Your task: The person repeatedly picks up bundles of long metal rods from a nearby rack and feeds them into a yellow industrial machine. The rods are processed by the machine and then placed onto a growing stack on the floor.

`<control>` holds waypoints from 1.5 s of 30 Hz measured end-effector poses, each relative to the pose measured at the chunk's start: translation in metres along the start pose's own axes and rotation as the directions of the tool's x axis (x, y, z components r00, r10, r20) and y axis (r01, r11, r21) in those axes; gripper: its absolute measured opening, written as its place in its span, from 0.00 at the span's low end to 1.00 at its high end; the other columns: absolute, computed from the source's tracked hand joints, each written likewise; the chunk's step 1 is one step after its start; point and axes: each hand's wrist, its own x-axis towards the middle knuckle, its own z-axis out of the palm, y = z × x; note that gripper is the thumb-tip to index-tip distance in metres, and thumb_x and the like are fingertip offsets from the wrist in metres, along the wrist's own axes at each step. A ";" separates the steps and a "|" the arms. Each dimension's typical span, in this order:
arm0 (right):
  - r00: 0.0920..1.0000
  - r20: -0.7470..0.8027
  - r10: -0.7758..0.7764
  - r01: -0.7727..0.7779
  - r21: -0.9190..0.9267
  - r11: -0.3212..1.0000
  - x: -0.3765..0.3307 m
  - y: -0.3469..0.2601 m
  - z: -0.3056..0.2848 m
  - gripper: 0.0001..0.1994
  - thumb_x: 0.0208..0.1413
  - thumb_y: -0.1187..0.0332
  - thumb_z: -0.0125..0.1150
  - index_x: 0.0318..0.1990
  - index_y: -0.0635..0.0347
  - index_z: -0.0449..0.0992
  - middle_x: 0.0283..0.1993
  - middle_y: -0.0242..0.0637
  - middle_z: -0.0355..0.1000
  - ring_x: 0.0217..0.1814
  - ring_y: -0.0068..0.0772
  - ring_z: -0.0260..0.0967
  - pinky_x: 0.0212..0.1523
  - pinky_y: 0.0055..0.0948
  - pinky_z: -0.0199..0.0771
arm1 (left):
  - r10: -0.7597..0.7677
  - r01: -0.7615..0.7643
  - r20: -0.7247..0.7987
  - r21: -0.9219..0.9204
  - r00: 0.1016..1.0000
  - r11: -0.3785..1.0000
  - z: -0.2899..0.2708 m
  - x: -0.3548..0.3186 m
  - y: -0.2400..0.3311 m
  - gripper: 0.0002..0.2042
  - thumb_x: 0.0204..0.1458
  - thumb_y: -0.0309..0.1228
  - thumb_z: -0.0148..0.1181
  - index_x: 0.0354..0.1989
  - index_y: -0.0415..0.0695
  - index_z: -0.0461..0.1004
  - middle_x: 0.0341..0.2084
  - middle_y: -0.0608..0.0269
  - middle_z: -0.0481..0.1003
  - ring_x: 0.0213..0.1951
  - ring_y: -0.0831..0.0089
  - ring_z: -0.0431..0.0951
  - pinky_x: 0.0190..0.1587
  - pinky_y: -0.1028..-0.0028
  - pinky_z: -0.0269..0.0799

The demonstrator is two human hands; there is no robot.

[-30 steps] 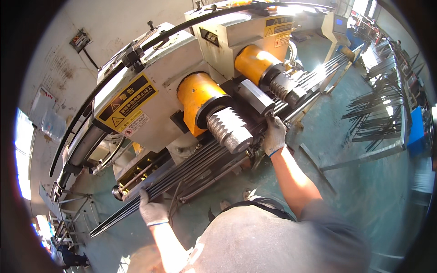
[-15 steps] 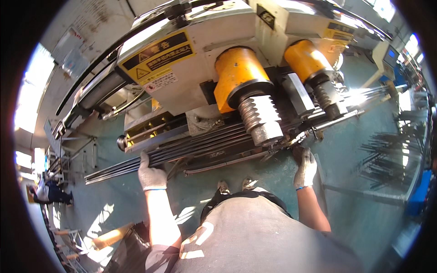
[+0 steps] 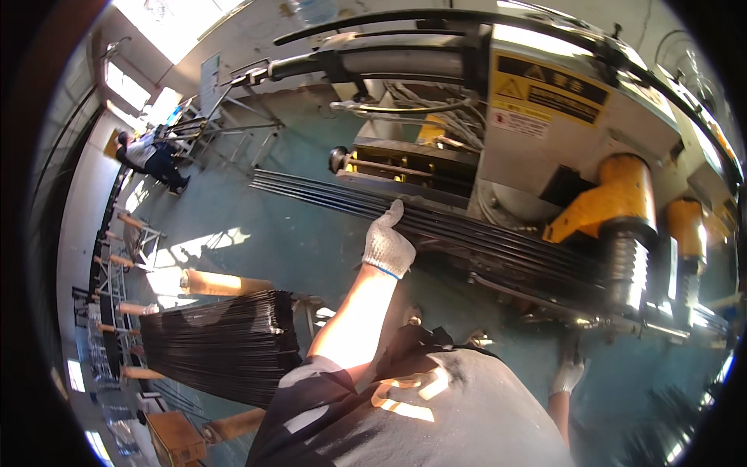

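A bundle of long, thin dark metal rods (image 3: 327,198) lies side by side along the front of a machine, its left ends sticking out. My left hand (image 3: 389,247), in a whitish knit glove, holds the near side of these rods. Its thumb lies on top, while the fingers are hidden underneath. Lower right, my right hand (image 3: 569,376), also gloved, is near the machine's front lower edge; shadow hides what its fingers do. Toward the right end the rods pass behind a yellow machine head (image 3: 626,191) with a ridged metal column (image 3: 626,268) below it.
Overhead runs the machine's long dark bar (image 3: 381,29), beside a body with a yellow warning label (image 3: 548,89). Behind me on the left, a large stack of dark rods (image 3: 214,342) rests on roller-like supports (image 3: 222,282). Another person (image 3: 152,158) is at the far left.
My view has swung left, bringing the rod stack into sight and shifting the machine rightward. My left hand stays at the rods; my right hand now appears lower and in shadow.
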 end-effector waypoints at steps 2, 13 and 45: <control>0.995 0.023 0.095 -0.096 0.011 0.995 -0.013 0.035 -0.006 0.15 0.79 0.60 0.64 0.46 0.65 0.85 0.40 0.32 0.82 0.40 0.23 0.75 0.42 0.28 0.75 | 0.059 -0.061 -0.050 -0.046 0.997 0.997 -0.010 0.010 0.052 0.17 0.76 0.33 0.57 0.66 0.37 0.79 0.63 0.48 0.83 0.66 0.49 0.81 0.76 0.46 0.73; 0.968 0.087 0.237 -0.235 -0.031 0.971 -0.103 0.187 0.026 0.15 0.73 0.64 0.66 0.30 0.54 0.77 0.24 0.31 0.72 0.20 0.26 0.66 0.20 0.30 0.57 | 0.383 -0.390 -0.164 -0.016 0.909 0.920 -0.158 0.108 0.350 0.11 0.78 0.30 0.50 0.53 0.35 0.76 0.50 0.44 0.84 0.55 0.45 0.84 0.66 0.44 0.82; 0.901 0.240 0.361 -0.034 -0.791 0.611 -0.013 0.019 0.093 0.24 0.72 0.47 0.66 0.56 0.58 0.90 0.57 0.55 0.87 0.64 0.59 0.84 0.66 0.47 0.80 | 0.200 -0.202 -0.246 0.015 0.949 0.979 -0.227 0.087 0.219 0.35 0.80 0.59 0.40 0.81 0.46 0.70 0.79 0.48 0.71 0.81 0.45 0.66 0.85 0.43 0.56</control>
